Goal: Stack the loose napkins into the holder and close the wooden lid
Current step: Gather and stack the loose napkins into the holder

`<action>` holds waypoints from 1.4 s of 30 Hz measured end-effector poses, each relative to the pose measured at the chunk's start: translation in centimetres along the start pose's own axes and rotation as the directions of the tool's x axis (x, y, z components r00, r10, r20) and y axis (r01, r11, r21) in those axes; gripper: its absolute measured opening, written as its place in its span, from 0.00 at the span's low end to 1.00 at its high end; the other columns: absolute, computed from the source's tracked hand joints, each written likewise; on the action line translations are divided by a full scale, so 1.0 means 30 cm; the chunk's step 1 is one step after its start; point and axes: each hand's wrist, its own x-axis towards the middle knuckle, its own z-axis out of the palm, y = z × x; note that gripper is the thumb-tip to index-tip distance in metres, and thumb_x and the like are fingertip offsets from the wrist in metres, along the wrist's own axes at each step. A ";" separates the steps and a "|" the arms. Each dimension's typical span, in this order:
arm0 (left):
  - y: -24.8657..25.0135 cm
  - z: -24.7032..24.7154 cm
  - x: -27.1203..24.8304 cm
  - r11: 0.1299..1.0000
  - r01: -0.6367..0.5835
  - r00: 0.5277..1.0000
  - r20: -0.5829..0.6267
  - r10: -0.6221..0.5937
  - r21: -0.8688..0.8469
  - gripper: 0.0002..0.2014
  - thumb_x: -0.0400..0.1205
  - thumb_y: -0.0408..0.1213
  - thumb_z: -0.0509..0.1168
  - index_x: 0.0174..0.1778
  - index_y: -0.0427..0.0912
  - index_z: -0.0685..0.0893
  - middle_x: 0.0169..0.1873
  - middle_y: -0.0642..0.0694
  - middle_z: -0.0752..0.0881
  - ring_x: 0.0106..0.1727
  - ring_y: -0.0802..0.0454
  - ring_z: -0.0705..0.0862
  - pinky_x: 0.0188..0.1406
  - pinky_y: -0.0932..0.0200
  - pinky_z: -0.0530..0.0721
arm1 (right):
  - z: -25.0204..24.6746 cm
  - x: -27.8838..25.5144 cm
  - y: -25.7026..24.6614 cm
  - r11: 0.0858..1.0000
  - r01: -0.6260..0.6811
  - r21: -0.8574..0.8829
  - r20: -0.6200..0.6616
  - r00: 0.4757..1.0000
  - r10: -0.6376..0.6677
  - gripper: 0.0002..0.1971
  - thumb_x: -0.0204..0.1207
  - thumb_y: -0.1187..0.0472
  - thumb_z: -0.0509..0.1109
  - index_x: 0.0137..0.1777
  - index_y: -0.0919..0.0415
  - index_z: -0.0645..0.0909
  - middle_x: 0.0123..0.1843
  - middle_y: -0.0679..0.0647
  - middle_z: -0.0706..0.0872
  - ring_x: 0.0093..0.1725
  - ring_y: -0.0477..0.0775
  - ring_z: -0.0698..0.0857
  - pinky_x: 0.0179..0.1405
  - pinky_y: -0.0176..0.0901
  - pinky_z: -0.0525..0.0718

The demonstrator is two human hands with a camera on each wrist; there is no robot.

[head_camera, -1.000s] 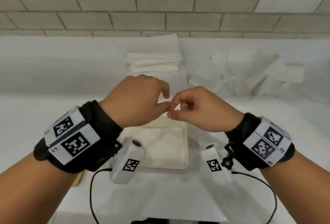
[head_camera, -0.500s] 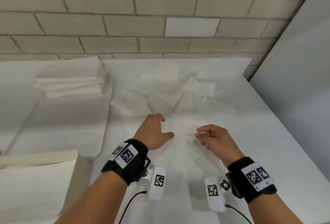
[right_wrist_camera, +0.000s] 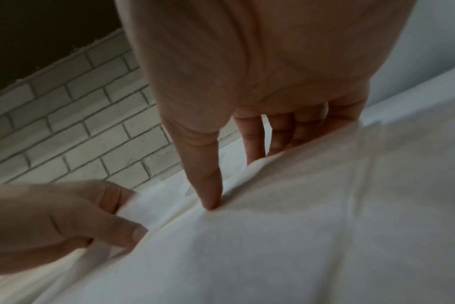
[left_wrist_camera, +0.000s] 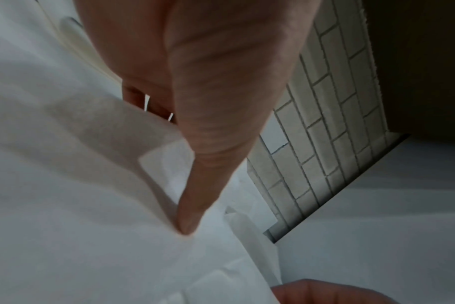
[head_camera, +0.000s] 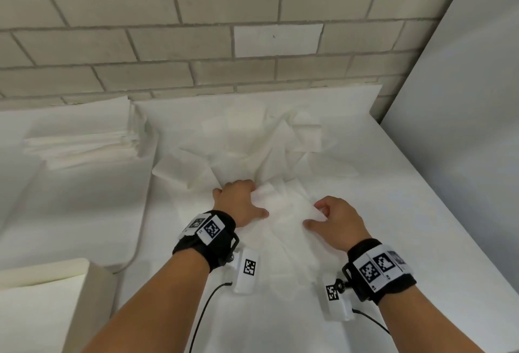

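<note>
A heap of loose white napkins [head_camera: 264, 144] lies on the white table toward the brick wall. At its near edge lies one napkin [head_camera: 286, 212], held by both hands. My left hand [head_camera: 257, 198] pinches its left edge, thumb [left_wrist_camera: 192, 201] on top and fingers curled under a fold. My right hand [head_camera: 313, 213] grips the right edge, thumb [right_wrist_camera: 208, 191] pressing on the sheet and fingers [right_wrist_camera: 255, 139] behind it. The pale holder [head_camera: 95, 291], with napkins inside, shows at the bottom left. No wooden lid is in view.
A neat stack of folded napkins [head_camera: 84, 147] sits at the back left on a raised white sheet. A brick wall [head_camera: 224, 43] closes the back and a plain white panel [head_camera: 463, 127] the right side. Cables trail from the wrist cameras toward me.
The view swung right, away from the holder. Both hands left the holder, reached to the loose heap and took hold of a napkin at its near edge.
</note>
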 end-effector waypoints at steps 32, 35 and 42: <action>-0.099 -0.001 -0.136 -0.079 0.201 0.936 0.215 -0.278 -0.976 0.11 0.90 0.29 0.57 0.51 0.38 0.86 0.45 0.40 0.90 0.45 0.42 0.88 0.46 0.50 0.87 | -0.203 -0.169 -0.320 0.587 0.493 0.642 -0.390 0.870 -0.303 0.06 0.83 0.64 0.69 0.51 0.61 0.89 0.46 0.61 0.92 0.44 0.55 0.88 0.49 0.48 0.86; -0.095 -0.002 -0.141 -0.097 0.210 0.933 0.229 -0.276 -0.973 0.11 0.90 0.31 0.58 0.53 0.37 0.86 0.45 0.40 0.91 0.48 0.39 0.88 0.57 0.42 0.86 | -0.119 -0.147 -0.347 0.534 0.351 0.769 -0.265 0.936 -0.233 0.05 0.81 0.68 0.70 0.47 0.63 0.88 0.41 0.57 0.91 0.39 0.52 0.88 0.41 0.41 0.86; -0.102 -0.020 -0.133 -0.220 0.189 0.948 0.236 -0.214 -0.957 0.20 0.89 0.53 0.59 0.61 0.41 0.87 0.52 0.41 0.93 0.56 0.42 0.90 0.61 0.46 0.86 | 0.179 -0.045 -0.218 0.918 0.146 0.369 0.070 0.980 -0.184 0.09 0.79 0.62 0.72 0.42 0.69 0.82 0.32 0.54 0.79 0.32 0.49 0.76 0.41 0.44 0.78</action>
